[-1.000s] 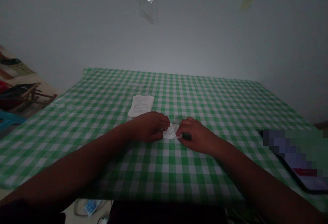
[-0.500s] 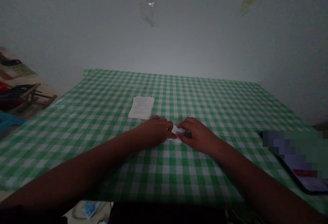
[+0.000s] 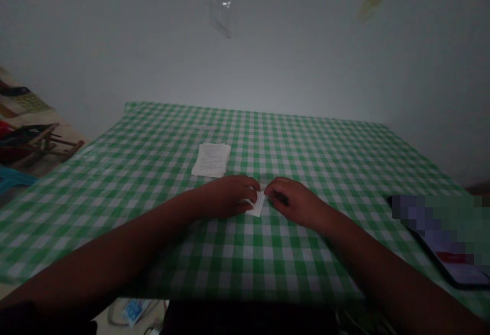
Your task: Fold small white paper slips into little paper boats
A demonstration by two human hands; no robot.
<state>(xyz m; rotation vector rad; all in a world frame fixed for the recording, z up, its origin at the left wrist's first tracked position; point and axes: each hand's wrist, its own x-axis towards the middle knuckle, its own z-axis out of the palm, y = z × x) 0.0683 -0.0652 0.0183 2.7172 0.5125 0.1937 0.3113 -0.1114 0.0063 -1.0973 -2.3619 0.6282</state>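
Note:
A small printed sheet of paper (image 3: 259,206), seemingly folded, lies on the checked cloth between my two hands. My left hand (image 3: 233,195) curls over its left part, thumb near the lower edge and fingers above, holding it. At the paper's upper right corner, my right hand (image 3: 293,199) has thumb and forefinger pinched together on the edge. The fingers of both hands cover part of the paper. Beyond my left hand sits a stack of printed sheets (image 3: 212,160), slightly fanned.
A green and white checked tablecloth (image 3: 306,151) covers the table. At the right edge lies a dark-framed phone or tablet (image 3: 447,258), its screen partly pixelated. The wall (image 3: 268,64) rises behind the table. A blue stool (image 3: 15,177) and wooden furniture (image 3: 49,141) stand at the left.
My left fingers have spread a little over the paper. My right fingertips have shifted to its upper right corner, and more of its lower right part shows.

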